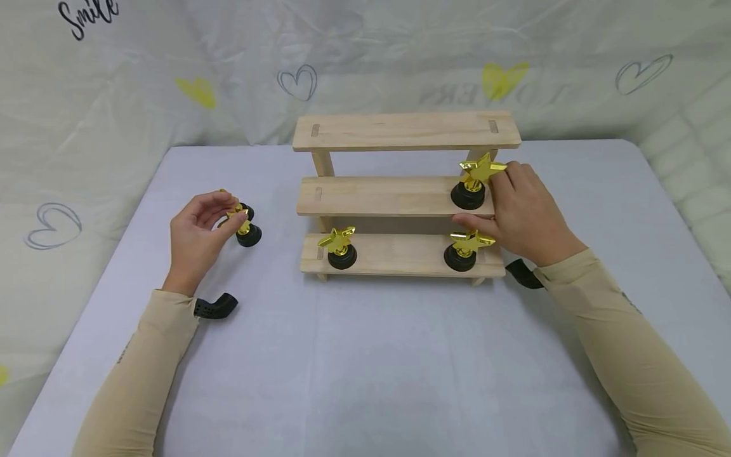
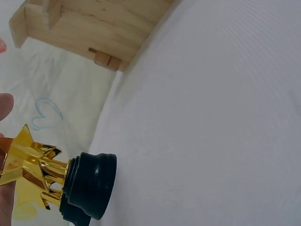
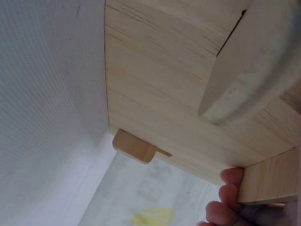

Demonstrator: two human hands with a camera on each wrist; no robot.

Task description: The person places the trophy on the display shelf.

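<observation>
My left hand (image 1: pixel 200 231) is at two gold star trophies on the table's left, fingers apart and slightly bent. Its thumb is right at the star of the nearer trophy (image 1: pixel 249 236); in the left wrist view a fingertip (image 2: pixel 5 106) shows apart from that gold star (image 2: pixel 23 157). The second trophy (image 2: pixel 75 215) is partly hidden behind it. My right hand (image 1: pixel 528 212) grips the right end of a three-tier wooden display stand (image 1: pixel 388 193), thumb in front below the middle shelf. In the right wrist view its fingers (image 3: pixel 225 202) curl round the board's edge.
On the stand, one star trophy (image 1: pixel 469 193) stands at the middle shelf's right end. Two more, the left trophy (image 1: pixel 341 254) and the right trophy (image 1: pixel 460 257), stand on the bottom shelf. A white cloth covers the table (image 1: pixel 365 355); a printed curtain (image 1: pixel 354 51) hangs behind.
</observation>
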